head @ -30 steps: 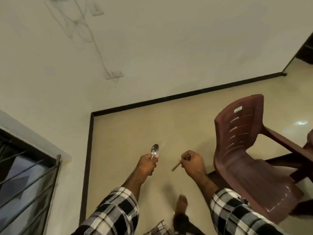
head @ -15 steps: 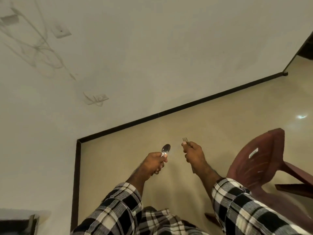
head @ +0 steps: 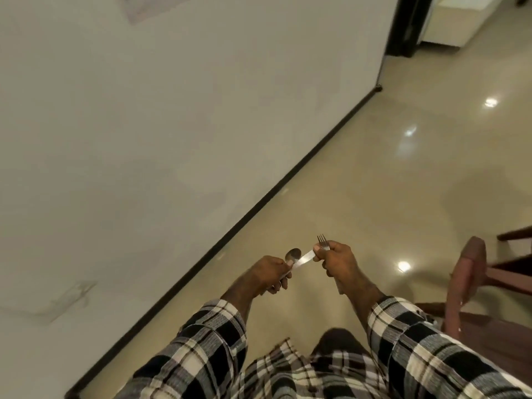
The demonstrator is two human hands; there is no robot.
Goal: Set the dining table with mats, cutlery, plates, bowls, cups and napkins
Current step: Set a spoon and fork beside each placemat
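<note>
From the head view, the left hand [head: 269,273] is gripping a spoon [head: 293,254] and knife [head: 305,257], fingers clamped on their handles — the right hand [head: 335,259] is clutching a fork [head: 322,242]. No bench is showing; loosely bunched cutlery risks slipping onto the floor [head: 359,180] mid-carry.

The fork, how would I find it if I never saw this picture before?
Start at the two checked sleeves at the bottom and follow the right arm up to the right hand. The fork sticks up from the top of that fist. You can tell it by its thin prongs; the spoon in the left hand has a round bowl, and the flat shiny piece between the hands has no prongs.
</note>
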